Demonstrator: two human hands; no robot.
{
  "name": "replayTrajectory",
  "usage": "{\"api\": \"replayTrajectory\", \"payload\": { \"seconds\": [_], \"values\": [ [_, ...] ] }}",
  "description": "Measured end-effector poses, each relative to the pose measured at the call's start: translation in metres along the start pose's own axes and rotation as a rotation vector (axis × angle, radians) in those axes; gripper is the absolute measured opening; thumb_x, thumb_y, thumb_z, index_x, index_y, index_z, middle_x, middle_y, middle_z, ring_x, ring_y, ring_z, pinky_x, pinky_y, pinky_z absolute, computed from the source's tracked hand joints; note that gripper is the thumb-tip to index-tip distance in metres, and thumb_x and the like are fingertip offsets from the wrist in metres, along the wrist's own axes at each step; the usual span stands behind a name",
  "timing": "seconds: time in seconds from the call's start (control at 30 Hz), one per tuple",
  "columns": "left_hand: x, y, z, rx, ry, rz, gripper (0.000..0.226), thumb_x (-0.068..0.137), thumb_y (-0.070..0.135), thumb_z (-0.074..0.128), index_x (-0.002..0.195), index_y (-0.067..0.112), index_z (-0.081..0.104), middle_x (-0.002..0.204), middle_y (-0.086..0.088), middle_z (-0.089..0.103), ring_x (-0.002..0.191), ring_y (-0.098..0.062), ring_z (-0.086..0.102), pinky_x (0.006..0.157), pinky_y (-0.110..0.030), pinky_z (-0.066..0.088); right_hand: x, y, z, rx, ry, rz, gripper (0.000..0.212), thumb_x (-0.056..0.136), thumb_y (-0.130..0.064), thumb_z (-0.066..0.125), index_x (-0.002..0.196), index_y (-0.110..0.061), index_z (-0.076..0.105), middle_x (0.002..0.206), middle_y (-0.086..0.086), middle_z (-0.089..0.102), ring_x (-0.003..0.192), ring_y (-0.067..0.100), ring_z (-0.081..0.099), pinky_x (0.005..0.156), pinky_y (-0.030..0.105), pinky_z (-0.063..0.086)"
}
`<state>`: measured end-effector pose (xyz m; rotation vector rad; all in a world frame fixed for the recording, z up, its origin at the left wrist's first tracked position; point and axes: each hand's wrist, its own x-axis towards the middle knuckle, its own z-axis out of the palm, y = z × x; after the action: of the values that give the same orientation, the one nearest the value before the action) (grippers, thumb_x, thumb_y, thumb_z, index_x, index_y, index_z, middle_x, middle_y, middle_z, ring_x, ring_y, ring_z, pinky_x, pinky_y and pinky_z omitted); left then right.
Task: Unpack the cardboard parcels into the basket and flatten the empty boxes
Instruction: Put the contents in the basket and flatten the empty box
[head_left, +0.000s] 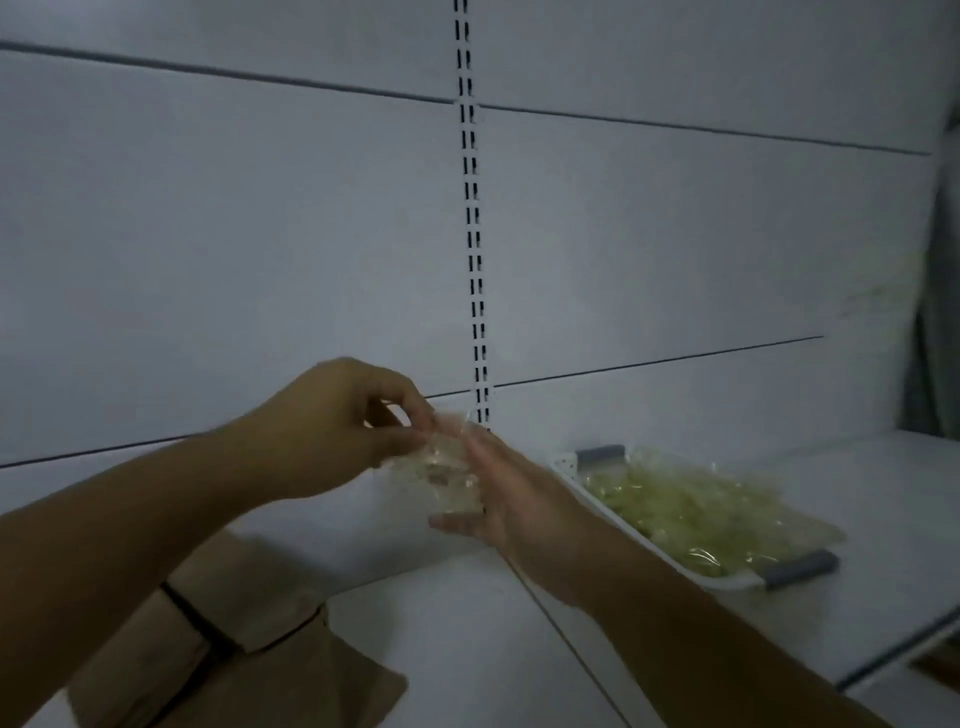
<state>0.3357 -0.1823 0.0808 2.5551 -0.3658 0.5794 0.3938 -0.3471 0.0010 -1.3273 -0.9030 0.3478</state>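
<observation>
Both my hands hold a small clear plastic packet (441, 470) in the air above the white shelf. My left hand (337, 421) pinches its top edge with fingertips. My right hand (511, 499) lies flat against its right side, fingers stretched, thumb under it. A white basket (566, 462) with grey handles stands on the shelf to the right, filled with several yellowish clear packets (696, 509). A brown cardboard box (228, 639) with open flaps and a dark tape strip sits at the lower left, partly under my left forearm.
A white back panel with a slotted upright (475, 249) rises behind the shelf. The shelf's front edge (904, 649) runs at the lower right. A seam in the shelf surface (566, 644) crosses below my right forearm.
</observation>
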Motion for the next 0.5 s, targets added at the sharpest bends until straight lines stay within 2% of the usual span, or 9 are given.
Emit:
{"api": "replayTrajectory", "payload": {
  "seconds": [0.07,0.13,0.17,0.23,0.3,0.4,0.5],
  "values": [
    [0.014,0.012,0.006,-0.062,0.025,0.102,0.019,0.078,0.009,0.072,0.069,0.025,0.070,0.087,0.015,0.072,0.065,-0.003,0.067,0.058,-0.017,0.054,-0.016,-0.032,-0.024,-0.218,0.074,-0.073,0.041,0.086,-0.049,0.049,0.122,-0.033,0.058,0.118,-0.010,0.065,0.106,0.005,0.062,0.087,0.027,0.054],
    [0.031,0.022,0.014,-0.114,0.055,0.148,0.020,0.079,0.007,0.071,0.067,0.023,0.068,0.088,0.013,0.070,0.067,-0.001,0.066,0.059,-0.014,0.053,-0.033,-0.060,-0.054,-0.373,0.222,-0.106,0.040,0.080,-0.043,0.058,0.117,-0.030,0.064,0.109,-0.011,0.070,0.097,0.002,0.065,0.076,0.017,0.055],
    [0.039,0.027,0.018,-0.132,0.061,0.157,0.020,0.080,0.007,0.071,0.067,0.022,0.067,0.088,0.012,0.070,0.070,-0.001,0.066,0.061,-0.016,0.054,-0.043,-0.071,-0.071,-0.418,0.305,-0.099,0.037,0.077,-0.043,0.060,0.109,-0.028,0.069,0.104,-0.009,0.072,0.094,0.005,0.067,0.073,0.017,0.054],
    [0.055,0.038,0.024,-0.134,0.054,0.186,0.018,0.080,0.008,0.070,0.068,0.020,0.066,0.091,0.013,0.069,0.077,0.000,0.066,0.069,-0.017,0.055,-0.064,-0.083,-0.101,-0.448,0.428,-0.059,0.023,0.084,-0.036,0.059,0.092,-0.020,0.075,0.095,0.001,0.074,0.088,0.015,0.069,0.074,0.024,0.055],
    [0.068,0.049,0.031,-0.135,0.016,0.208,0.012,0.079,0.010,0.072,0.071,0.017,0.068,0.095,0.012,0.070,0.082,0.002,0.066,0.074,-0.016,0.053,-0.083,-0.084,-0.126,-0.490,0.503,0.000,0.021,0.088,-0.027,0.057,0.089,-0.018,0.075,0.089,0.007,0.074,0.081,0.020,0.069,0.073,0.029,0.055],
    [0.085,0.061,0.044,-0.168,-0.078,0.189,0.008,0.078,0.012,0.073,0.073,0.017,0.070,0.095,0.004,0.072,0.079,-0.007,0.069,0.076,-0.027,0.058,-0.103,-0.081,-0.147,-0.580,0.515,0.014,0.020,0.090,-0.023,0.055,0.098,-0.023,0.073,0.085,0.007,0.073,0.074,0.019,0.069,0.066,0.026,0.056],
    [0.094,0.060,0.056,-0.211,-0.096,0.127,0.003,0.077,0.010,0.074,0.076,0.010,0.072,0.090,-0.002,0.072,0.076,-0.015,0.070,0.070,-0.030,0.060,-0.112,-0.092,-0.166,-0.579,0.323,0.106,0.029,0.083,-0.034,0.058,0.110,-0.029,0.067,0.093,0.007,0.072,0.081,0.022,0.069,0.069,0.026,0.055]
  ]
}}
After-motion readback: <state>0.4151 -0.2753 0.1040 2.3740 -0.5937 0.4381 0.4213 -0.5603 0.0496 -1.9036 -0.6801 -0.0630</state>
